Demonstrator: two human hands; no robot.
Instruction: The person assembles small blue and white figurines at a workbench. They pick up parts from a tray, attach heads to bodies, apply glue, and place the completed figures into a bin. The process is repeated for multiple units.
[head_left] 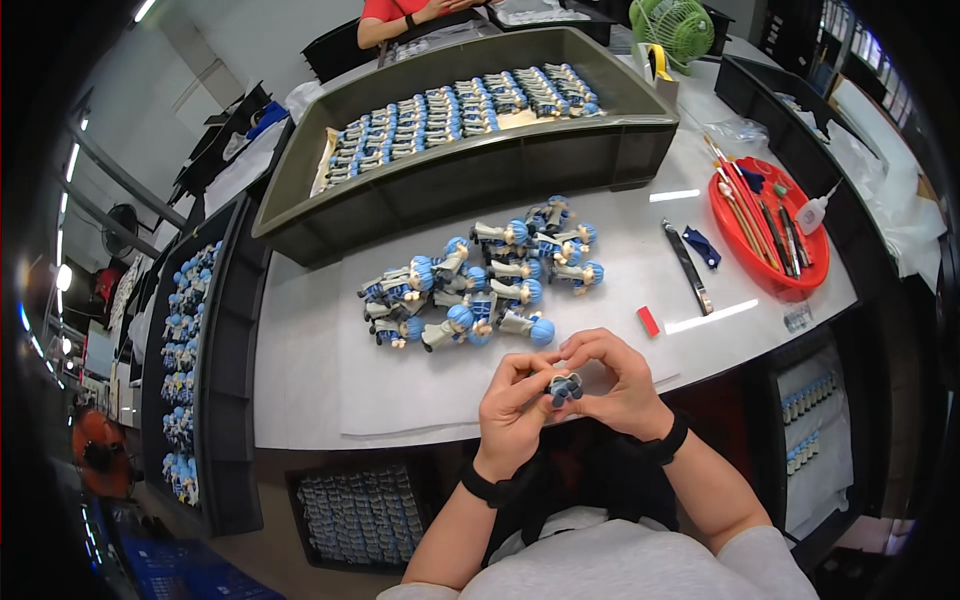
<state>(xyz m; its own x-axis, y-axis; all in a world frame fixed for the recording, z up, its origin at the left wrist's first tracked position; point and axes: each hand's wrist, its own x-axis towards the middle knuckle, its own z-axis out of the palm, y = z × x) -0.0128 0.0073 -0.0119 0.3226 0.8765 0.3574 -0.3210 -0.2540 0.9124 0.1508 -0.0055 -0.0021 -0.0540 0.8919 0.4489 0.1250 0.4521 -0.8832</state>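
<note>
Close to the table's front edge, my left hand and my right hand meet around one small figurine. Its dark feet point toward me, and my fingers hide most of its body. Both hands are closed on it, thumbs and fingertips pinching from either side. Just beyond them, a loose pile of blue-haired figurines in grey and blue lies on white paper. To the right of the pile is a small red block.
A large grey-green bin holds rows of figurines at the back. At right are a red bowl of brushes, a black strap-like tool and a green fan. Another black bin stands left. A person's arm shows across the table.
</note>
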